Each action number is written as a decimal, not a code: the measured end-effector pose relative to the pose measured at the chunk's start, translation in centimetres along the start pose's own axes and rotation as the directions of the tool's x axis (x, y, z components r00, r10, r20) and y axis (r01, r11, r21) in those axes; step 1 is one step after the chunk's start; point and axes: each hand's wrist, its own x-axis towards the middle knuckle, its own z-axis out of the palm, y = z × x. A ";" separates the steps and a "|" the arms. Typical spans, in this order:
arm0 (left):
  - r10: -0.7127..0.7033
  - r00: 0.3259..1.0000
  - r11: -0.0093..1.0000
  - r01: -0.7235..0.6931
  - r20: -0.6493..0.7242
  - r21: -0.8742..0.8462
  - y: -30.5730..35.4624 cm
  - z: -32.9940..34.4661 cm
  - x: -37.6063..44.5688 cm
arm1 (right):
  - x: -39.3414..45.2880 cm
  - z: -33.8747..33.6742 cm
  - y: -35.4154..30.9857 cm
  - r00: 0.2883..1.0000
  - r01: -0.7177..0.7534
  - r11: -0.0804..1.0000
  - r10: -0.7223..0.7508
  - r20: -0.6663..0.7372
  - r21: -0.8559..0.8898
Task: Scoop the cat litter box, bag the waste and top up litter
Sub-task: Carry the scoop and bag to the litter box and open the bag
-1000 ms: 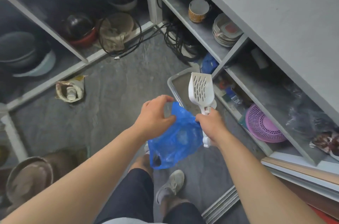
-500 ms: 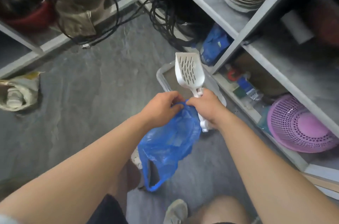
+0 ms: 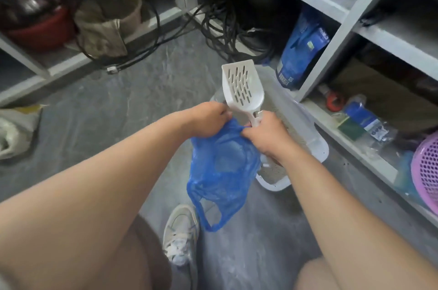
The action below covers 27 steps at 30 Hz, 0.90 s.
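A blue plastic bag hangs between my hands, its handles dangling low. My left hand pinches the bag's top edge. My right hand grips both the bag's rim and the handle of a white slotted litter scoop, which points up and away and looks empty. Below my hands lies the grey litter box on the floor against the shelf, mostly hidden by the bag and my right arm. A blue litter pouch stands behind the box under the shelf.
Grey shelving runs along the right, holding a pink basket and small packets. Black cables are coiled in the corner. A red bowl and a pot sit on the low left shelf. A crumpled sack lies at left. My shoe is below.
The view has dropped lower and closer to the litter box. My hands have come together at the bag's top, and the bag hangs longer beneath them.
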 end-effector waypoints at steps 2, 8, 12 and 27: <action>-0.011 1.000 0.996 0.011 0.006 0.086 -0.3 -0.3 -0.8 | -0.1 -0.2 0.2 1.000 0.006 0.998 -0.004 -0.023 0.064; 0.029 0.998 0.997 -0.024 -0.061 0.076 0.7 0.1 -1.8 | -1.0 -1.6 0.6 1.000 0.012 0.973 -0.011 -0.003 0.230; 0.162 0.986 0.944 -0.165 -0.035 -0.285 0.6 0.2 -2.2 | -0.9 -1.1 1.3 0.999 -0.001 0.931 -0.014 0.041 0.365; 0.116 0.987 0.987 -0.102 -0.114 0.124 -0.7 -0.7 -2.0 | -3.1 0.0 1.7 0.998 0.021 0.893 0.011 -0.068 0.450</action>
